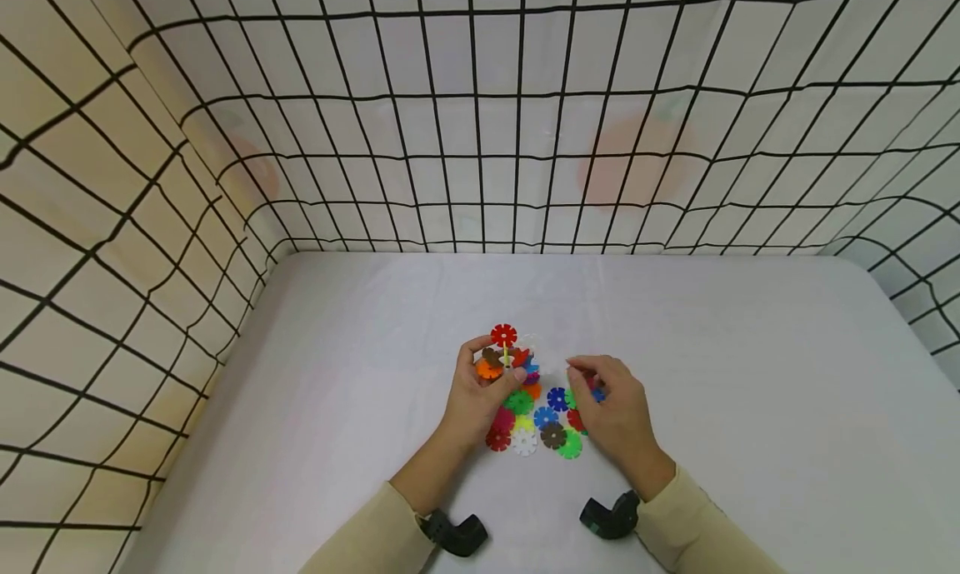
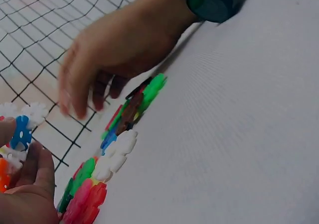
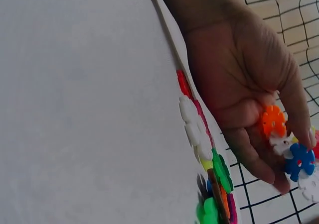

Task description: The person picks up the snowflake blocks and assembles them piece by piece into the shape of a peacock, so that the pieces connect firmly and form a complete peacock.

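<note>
My left hand (image 1: 474,401) grips a built-up cluster of toothed flower-shaped plastic discs (image 1: 489,368) between thumb and fingers. A red disc (image 1: 503,335) stands at the top of that cluster. In the right wrist view an orange disc (image 3: 273,120), a blue disc (image 3: 299,162) and white ones show at the left hand's fingers. My right hand (image 1: 615,403) is over the right side of a loose pile, its fingers loosely bent and holding nothing visible. Under and beside it lie a brown disc (image 1: 553,435) and a bright green disc (image 1: 572,445).
Loose discs, among them a white one (image 1: 524,441) and a dark red one (image 1: 498,439), lie close together on the white-covered table (image 1: 360,324). Black netting (image 1: 472,95) rises behind the table and at both sides. Each wrist wears a black camera (image 1: 459,536).
</note>
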### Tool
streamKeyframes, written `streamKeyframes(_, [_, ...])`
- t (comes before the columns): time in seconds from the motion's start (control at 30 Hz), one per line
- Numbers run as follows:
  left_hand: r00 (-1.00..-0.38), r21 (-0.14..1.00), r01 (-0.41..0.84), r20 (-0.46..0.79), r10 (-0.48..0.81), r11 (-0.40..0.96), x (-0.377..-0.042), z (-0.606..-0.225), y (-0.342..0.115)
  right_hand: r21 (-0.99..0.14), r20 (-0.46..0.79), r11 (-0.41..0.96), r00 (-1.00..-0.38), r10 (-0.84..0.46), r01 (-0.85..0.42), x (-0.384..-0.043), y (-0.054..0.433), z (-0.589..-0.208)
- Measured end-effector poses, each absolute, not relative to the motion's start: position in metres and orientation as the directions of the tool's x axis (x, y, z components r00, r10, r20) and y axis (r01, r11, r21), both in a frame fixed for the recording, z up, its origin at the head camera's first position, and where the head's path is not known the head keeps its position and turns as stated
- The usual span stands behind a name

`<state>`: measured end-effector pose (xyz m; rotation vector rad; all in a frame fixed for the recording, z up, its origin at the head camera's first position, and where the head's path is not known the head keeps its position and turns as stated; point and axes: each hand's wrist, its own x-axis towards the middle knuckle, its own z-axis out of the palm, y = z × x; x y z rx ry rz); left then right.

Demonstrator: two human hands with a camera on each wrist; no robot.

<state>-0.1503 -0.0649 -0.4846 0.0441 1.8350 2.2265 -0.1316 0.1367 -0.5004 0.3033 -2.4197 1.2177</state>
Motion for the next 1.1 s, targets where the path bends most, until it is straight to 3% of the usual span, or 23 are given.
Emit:
streamKeyframes(0.1, [-0.968,0.968,-0.174,-0.135,0.21,-0.183,-0.152,-0.485,-0.065,-0.547,0.413,0.761,-0.903,-0.117,-0.349,-0.133,0.138,-0.502])
streamKeyframes(0.17, [-0.965,0.964,-0.172,-0.125,0.228,-0.2,-0.152,-0.486,-0.065,-0.499,0.364,0.797,-0.917,-0.163,-0.339,-0.133,0.137,-0.501])
streamKeyframes(0.4, [-0.956,0.929,-0.161,-0.063,0.286,-0.332,-0.153,-0.488,-0.063,-0.557,0.274,0.774,-0.946,-0.17,-0.301,-0.133,0.136,-0.499])
streamKeyframes(0.6, [-0.935,0.929,-0.189,-0.071,0.347,-0.318,-0.153,-0.488,-0.065,-0.714,0.299,0.644,-0.951,-0.076,-0.276,-0.133,0.138,-0.499])
streamKeyframes(0.77, [-0.893,0.915,-0.257,-0.101,0.438,-0.312,-0.151,-0.486,-0.066,-0.886,0.266,0.413,-0.96,0.083,-0.21,-0.131,0.139,-0.493])
streamKeyframes(0.9, [-0.859,0.925,-0.275,-0.114,0.499,-0.263,-0.148,-0.482,-0.066,-0.946,0.28,0.216,-0.948,0.155,-0.244,-0.129,0.137,-0.486])
streamKeyframes(0.97, [-0.865,0.968,-0.185,-0.079,0.495,-0.169,-0.145,-0.481,-0.065,-0.951,0.295,0.147,-0.942,0.162,-0.273,-0.128,0.136,-0.483])
streamKeyframes(1.1, [-0.882,0.987,0.147,0.098,0.461,0.072,-0.14,-0.48,-0.062,-0.934,0.355,0.091,-0.925,0.138,-0.345,-0.125,0.135,-0.482])
